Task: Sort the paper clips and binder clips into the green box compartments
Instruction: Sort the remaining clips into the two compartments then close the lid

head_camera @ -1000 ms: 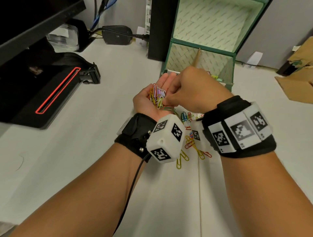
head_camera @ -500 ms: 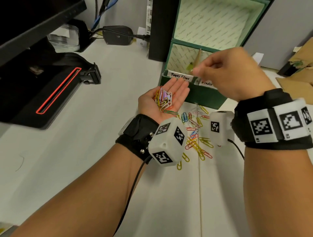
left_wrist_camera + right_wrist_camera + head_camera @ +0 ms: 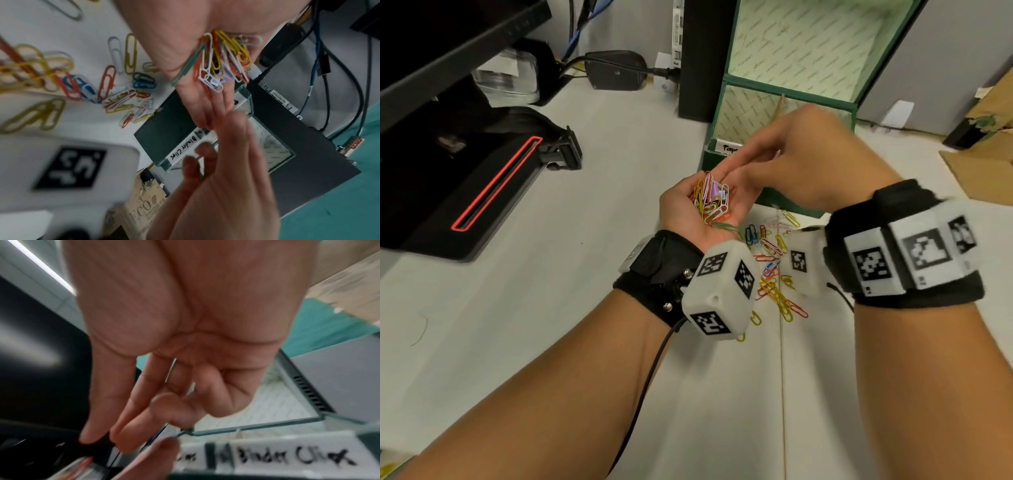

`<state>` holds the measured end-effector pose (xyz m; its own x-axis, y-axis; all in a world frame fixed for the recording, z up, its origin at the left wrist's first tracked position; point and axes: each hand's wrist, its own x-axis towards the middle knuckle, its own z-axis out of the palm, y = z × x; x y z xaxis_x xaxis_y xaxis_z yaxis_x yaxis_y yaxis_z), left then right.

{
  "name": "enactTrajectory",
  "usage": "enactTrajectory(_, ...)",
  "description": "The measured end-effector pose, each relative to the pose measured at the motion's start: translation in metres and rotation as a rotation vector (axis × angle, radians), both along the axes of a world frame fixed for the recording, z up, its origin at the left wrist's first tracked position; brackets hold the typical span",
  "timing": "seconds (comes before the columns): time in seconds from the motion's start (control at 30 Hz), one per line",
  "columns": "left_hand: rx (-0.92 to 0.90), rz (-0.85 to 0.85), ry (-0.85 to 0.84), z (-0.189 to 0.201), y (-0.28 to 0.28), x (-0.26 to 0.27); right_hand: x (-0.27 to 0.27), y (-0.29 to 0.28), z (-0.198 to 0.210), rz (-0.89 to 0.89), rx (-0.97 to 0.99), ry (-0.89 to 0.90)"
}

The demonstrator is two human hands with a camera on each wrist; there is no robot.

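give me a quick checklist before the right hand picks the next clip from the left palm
1. Left hand cupped palm up, holding clips: ok.
2. Right hand free of any clip: cannot tell, blurred.
3. Right fingers over the palm: ok.
4. Green box open and close behind the hands: ok.
5. Binder Clips label readable: ok.
6. Table clips sorted: not ok, still scattered.
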<state>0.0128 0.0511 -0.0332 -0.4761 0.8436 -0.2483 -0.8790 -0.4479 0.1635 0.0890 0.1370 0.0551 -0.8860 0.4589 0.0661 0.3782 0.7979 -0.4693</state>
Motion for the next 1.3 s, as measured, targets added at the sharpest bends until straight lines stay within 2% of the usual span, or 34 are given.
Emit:
enactTrajectory(0.17, -0.070, 0.056, -0.020, 0.007, -0.003, 0.004, -0.016, -0.016, -0.016, 0.069, 0.061, -0.108)
enactTrajectory(0.27, -0.136, 0.083, -0.056, 0.006, -0.004, 0.003, -0.017, -0.017, -0.020, 0.044, 0.063, -0.092)
enactTrajectory(0.37, -0.129, 0.059, -0.016, 0.009, -0.004, 0.004, -0.018, -0.016, -0.022, 0.033, 0.063, -0.084)
enactTrajectory(0.57, -0.235, 0.120, 0.028, 0.013, -0.005, 0.004, -0.017, -0.021, -0.019, 0.089, -0.016, -0.075)
enactTrajectory(0.83, -0.127, 0.091, 0.144, 0.008, -0.004, 0.001, -0.016, -0.019, -0.020, 0.097, -0.119, -0.028)
enactTrajectory(0.97, 0.088, -0.025, 0.062, 0.001, -0.003, -0.003, -0.010, -0.012, -0.014, 0.068, -0.218, -0.003)
enactTrajectory(1.1, 0.176, -0.075, -0.025, -0.009, 0.005, -0.010, -0.004, -0.005, -0.009, 0.013, -0.187, 0.025)
enactTrajectory(1.17, 0.166, -0.084, -0.042, -0.012, 0.007, -0.011, -0.001, -0.001, -0.005, -0.020, -0.161, 0.070)
enactTrajectory(1.3, 0.055, 0.005, -0.029, -0.007, 0.005, -0.011, 0.006, 0.008, 0.001, -0.079, -0.117, 0.191)
